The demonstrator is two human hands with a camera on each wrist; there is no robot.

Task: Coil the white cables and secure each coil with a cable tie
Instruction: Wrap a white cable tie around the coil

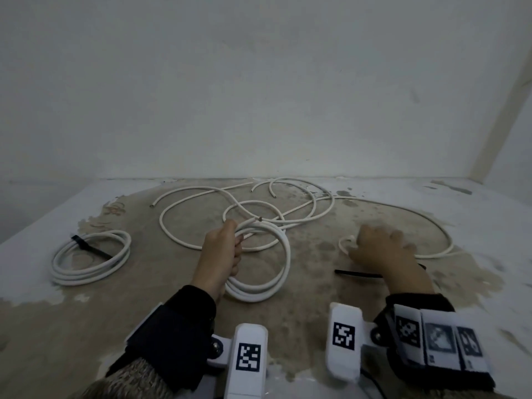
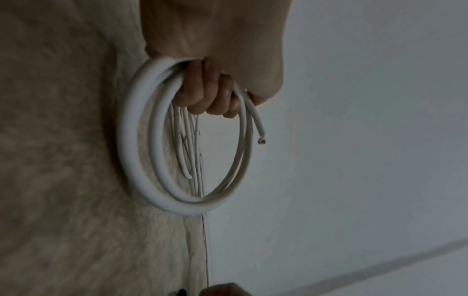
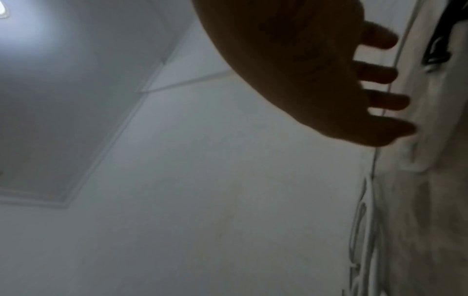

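Note:
My left hand [image 1: 223, 249] grips a coil of white cable [image 1: 276, 272] of a few loops, held upright above the floor; in the left wrist view the fingers [image 2: 202, 96] curl round the coil [image 2: 142, 140] and a cut end [image 2: 261, 141] sticks out. My right hand [image 1: 380, 249] hovers low over the floor with fingers [image 3: 380, 70] spread and straight, just above a black cable tie [image 1: 357, 273] and beside the end of a loose white cable [image 1: 431, 226]. A finished coil [image 1: 89, 257] with a black tie [image 1: 86, 244] lies at the left.
Several loose white cables [image 1: 201, 197] lie tangled on the bare concrete patch [image 1: 316, 283] of floor, close to the white wall [image 1: 259, 96]. A room corner stands at the right [image 1: 495, 125].

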